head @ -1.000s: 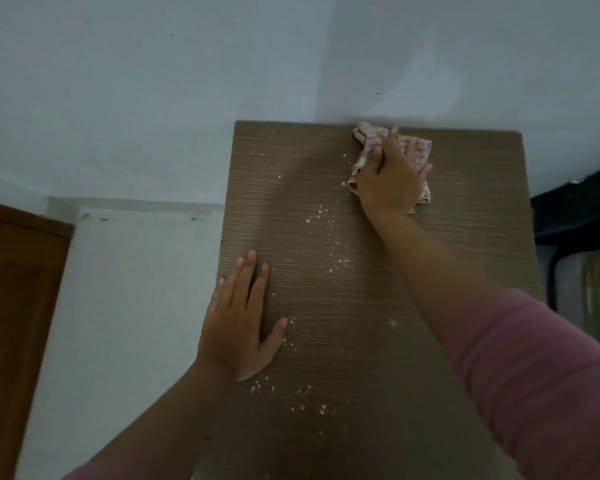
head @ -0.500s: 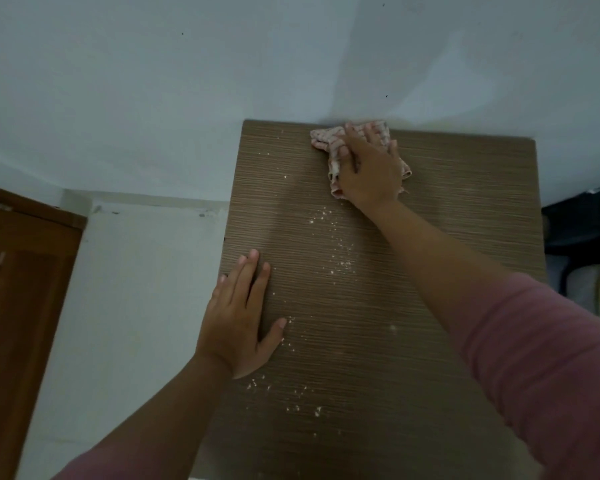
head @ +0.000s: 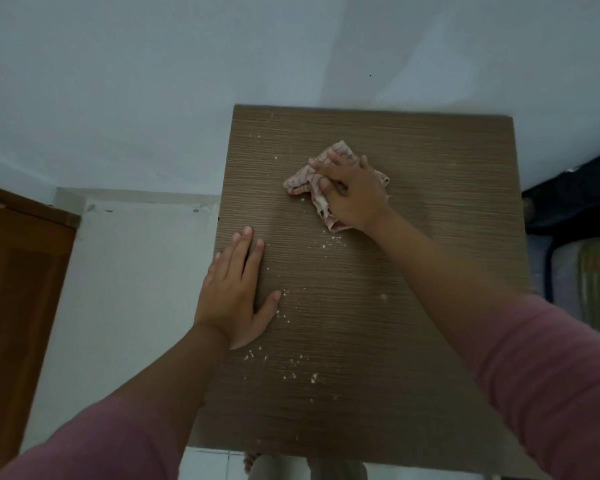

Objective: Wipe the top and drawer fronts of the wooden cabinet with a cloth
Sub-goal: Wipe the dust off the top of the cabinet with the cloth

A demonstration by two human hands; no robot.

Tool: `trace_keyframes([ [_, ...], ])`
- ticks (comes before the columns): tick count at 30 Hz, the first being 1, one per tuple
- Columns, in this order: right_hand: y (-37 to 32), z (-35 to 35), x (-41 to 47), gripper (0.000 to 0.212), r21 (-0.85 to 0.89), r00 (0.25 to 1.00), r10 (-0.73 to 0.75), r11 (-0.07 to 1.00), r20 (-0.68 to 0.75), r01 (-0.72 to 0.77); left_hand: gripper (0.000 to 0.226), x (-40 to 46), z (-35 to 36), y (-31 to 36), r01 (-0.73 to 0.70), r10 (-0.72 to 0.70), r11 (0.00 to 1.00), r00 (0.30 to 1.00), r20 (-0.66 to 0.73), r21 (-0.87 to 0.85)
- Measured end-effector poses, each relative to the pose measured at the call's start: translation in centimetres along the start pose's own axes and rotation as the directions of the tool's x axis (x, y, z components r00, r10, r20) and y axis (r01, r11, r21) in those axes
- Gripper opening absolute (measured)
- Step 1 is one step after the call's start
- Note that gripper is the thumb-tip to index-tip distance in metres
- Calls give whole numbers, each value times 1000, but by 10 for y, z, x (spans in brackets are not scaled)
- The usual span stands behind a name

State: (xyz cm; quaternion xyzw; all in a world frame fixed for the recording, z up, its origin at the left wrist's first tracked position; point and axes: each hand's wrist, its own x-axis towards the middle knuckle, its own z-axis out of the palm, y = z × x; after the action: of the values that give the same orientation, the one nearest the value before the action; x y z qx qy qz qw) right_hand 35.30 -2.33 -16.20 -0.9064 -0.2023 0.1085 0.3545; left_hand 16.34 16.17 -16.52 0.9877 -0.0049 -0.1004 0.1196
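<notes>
The wooden cabinet top (head: 430, 188) fills the middle of the view, brown with fine grain, seen from above. White crumbs (head: 291, 372) lie scattered on its left and front part. My right hand (head: 355, 194) presses a crumpled pink-and-white checked cloth (head: 303, 180) onto the top, in the upper middle. My left hand (head: 238, 296) lies flat on the top near its left edge, fingers spread, holding nothing. The drawer fronts are hidden below the top.
A white wall (head: 153, 81) runs behind the cabinet. A brown wooden door or cupboard (head: 18, 271) stands at the left. Dark fabric and bedding (head: 579, 237) sit close to the cabinet's right side. My feet (head: 253, 462) show on tiled floor below the front edge.
My right hand has dragged the cloth from the back edge of the top toward me and slightly left, into the middle. My left hand has stayed flat in place.
</notes>
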Motion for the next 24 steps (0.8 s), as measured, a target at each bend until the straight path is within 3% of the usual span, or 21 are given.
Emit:
trace_keyframes([
  [12, -29, 37, -113, 37, 89, 996, 82, 993, -37, -78, 83, -9, 1, 0, -52, 51, 997, 999, -16, -63],
  [18, -41, 52, -159, 38, 149, 992, 117, 983, -42, -109, 78, -95, 12, 9, -114, 107, 977, 993, -48, -181],
  [24, -47, 64, -188, 48, 128, 991, 117, 986, -60, -108, 79, -127, 33, 10, -136, 133, 986, 990, -39, -94],
])
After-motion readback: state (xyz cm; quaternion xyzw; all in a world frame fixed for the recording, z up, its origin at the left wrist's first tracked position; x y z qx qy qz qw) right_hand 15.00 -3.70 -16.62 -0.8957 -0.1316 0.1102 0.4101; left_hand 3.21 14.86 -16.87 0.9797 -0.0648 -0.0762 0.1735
